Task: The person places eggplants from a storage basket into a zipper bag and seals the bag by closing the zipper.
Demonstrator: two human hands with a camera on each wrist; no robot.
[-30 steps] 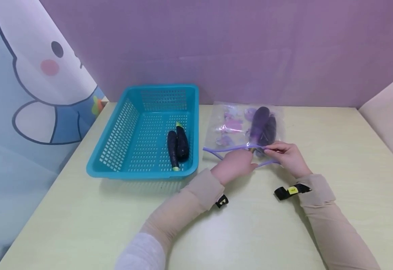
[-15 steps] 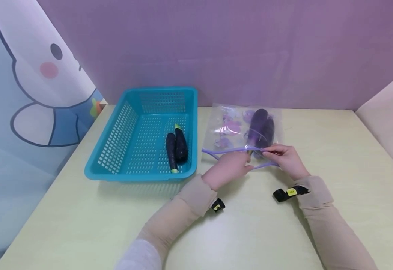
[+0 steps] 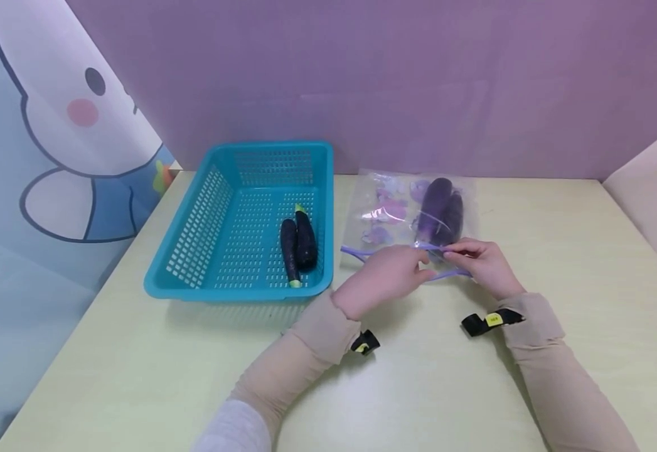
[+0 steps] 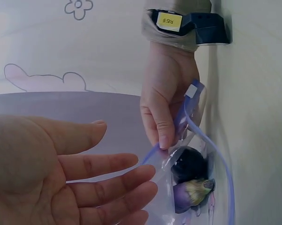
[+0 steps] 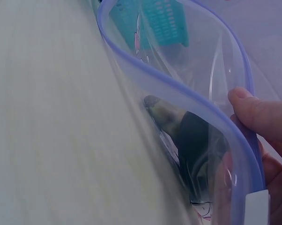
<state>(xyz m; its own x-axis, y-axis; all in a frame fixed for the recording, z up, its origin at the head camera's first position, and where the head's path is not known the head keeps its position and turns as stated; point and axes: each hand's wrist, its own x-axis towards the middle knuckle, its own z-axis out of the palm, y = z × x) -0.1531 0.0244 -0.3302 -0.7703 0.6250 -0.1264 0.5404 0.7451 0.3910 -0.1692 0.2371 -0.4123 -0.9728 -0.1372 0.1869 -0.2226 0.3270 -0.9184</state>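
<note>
At the edge (image 5: 192, 97) of the gaping bag (image 3: 386, 213) — right grip (image 3: 482, 267) pinching it, left grip (image 3: 390, 274) spread nearby.

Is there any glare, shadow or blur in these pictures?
Head view: brightest, with white glare on the bag and a faint shadow in front of the basket; left wrist view: dimmer and greyer; right wrist view: also dim, bluish, with the table looking soft.
</note>
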